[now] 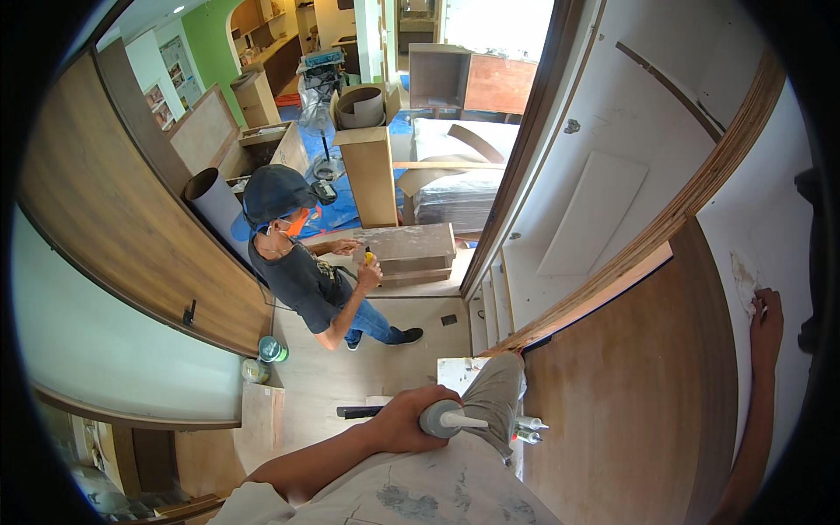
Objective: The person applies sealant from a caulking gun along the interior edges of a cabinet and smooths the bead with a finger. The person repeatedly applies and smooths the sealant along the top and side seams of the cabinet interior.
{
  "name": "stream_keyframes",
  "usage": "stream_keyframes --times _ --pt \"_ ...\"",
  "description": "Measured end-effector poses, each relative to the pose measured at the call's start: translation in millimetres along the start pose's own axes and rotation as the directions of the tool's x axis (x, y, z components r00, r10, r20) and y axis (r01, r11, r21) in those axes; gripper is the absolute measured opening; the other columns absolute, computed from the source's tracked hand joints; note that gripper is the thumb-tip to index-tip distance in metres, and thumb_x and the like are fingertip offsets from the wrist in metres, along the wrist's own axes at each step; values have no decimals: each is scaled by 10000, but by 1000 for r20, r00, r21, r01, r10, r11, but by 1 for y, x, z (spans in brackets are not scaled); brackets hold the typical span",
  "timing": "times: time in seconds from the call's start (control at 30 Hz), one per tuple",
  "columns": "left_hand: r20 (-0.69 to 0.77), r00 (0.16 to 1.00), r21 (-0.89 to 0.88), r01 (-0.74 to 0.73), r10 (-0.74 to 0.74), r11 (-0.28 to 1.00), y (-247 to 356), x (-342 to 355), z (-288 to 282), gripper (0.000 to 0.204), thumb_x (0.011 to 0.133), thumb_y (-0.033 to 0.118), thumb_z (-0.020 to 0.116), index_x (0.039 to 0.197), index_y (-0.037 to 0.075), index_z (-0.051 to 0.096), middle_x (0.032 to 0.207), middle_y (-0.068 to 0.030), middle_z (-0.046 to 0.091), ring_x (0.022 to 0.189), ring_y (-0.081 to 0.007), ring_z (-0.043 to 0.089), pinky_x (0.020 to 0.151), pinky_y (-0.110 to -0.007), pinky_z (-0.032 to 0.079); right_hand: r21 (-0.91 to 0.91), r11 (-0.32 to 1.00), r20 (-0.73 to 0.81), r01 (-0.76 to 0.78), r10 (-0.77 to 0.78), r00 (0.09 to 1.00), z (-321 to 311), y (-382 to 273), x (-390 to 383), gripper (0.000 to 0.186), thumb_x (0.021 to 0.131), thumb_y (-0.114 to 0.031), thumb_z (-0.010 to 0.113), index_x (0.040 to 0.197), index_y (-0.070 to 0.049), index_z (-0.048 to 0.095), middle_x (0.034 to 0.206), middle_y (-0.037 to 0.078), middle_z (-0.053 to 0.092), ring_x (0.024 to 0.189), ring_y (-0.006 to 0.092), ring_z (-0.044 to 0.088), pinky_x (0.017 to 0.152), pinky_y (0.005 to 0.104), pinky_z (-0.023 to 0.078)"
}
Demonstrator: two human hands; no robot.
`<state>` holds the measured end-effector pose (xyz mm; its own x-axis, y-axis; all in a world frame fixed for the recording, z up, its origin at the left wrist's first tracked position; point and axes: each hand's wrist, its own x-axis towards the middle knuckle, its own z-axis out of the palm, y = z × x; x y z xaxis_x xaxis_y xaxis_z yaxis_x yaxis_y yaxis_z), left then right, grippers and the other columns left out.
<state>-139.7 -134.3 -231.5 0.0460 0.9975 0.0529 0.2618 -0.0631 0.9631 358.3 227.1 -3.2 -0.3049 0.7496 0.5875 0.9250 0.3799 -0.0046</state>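
Note:
My left hand (398,422) is wrapped round a grey sealant cartridge (437,418) with a pale tapered nozzle, held in front of my body. Far to the right, my right hand (766,322) is closed with its fingers curled against the white wall panel (735,219). Just above those fingers is a rough off-white smear (743,276) on the panel. Whatever the right fingers may pinch is too small to make out. Below the cartridge is my paint-stained shirt (429,490).
A co-worker in a dark cap (293,262) stands ahead on the left, holding a yellow-handled tool (368,255) beside a wooden box (407,249). More sealant tubes (528,429) stand by my leg. A wooden door (144,210), a teal bucket (272,349) and tall cardboard boxes (369,179) surround the floor.

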Motion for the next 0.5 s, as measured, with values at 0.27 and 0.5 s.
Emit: stream_keyframes --times 0.27,0.5 --pt "27 999 -8 38 -37 999 0 1 2 554 723 146 828 1239 108 628 1150 -110 686 1086 -311 679 958 -405 532 -39 997 -24 67 -68 997 1 7 1 84 964 7 566 992 21 488 936 144 480 751 290 493 698 379 434" --pt "11 999 5 49 -49 999 4 1 4 554 725 141 830 1238 101 626 1145 -116 688 1086 -303 684 962 -398 534 3 1000 -32 -30 30 999 -2 -3 1 180 961 -9 608 979 -6 430 901 114 429 738 267 413 709 355 425"
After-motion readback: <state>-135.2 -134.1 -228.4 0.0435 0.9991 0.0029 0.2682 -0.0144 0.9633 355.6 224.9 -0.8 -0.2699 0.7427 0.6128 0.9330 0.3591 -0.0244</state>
